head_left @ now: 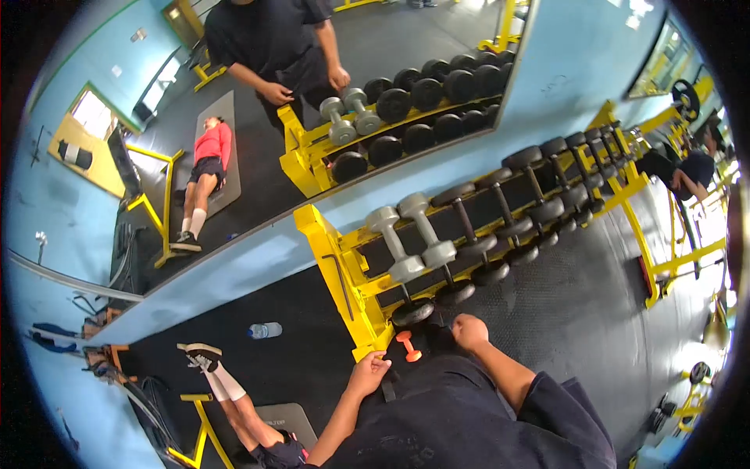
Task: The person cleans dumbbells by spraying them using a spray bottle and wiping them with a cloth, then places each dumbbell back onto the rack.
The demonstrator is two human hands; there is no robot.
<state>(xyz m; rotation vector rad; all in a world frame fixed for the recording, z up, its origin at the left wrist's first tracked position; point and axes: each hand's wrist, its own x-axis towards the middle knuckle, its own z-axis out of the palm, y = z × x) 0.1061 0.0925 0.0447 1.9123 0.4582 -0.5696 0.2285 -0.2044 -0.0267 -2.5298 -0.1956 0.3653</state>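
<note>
My left hand [368, 374] is by the lower end of the yellow dumbbell rack [344, 289], its fingers curled in and nothing visible in them. Closed in a loose fist, my right hand [470, 332] is in front of the rack, near a black dumbbell [412, 311] on the lower tier. A small orange dumbbell [408, 346] lies on the floor between my two hands. Two grey hex dumbbells, the end one [394, 244] and its neighbour [426, 230], rest on the upper tier beside a row of black dumbbells [466, 220].
A wall mirror [258, 47] reflects me and the rack. To the left, a person's legs [234, 402] stretch over a mat [289, 418], with a water bottle [265, 331] on the floor nearby. Yellow gym equipment [664, 266] and another person [694, 173] are at the right.
</note>
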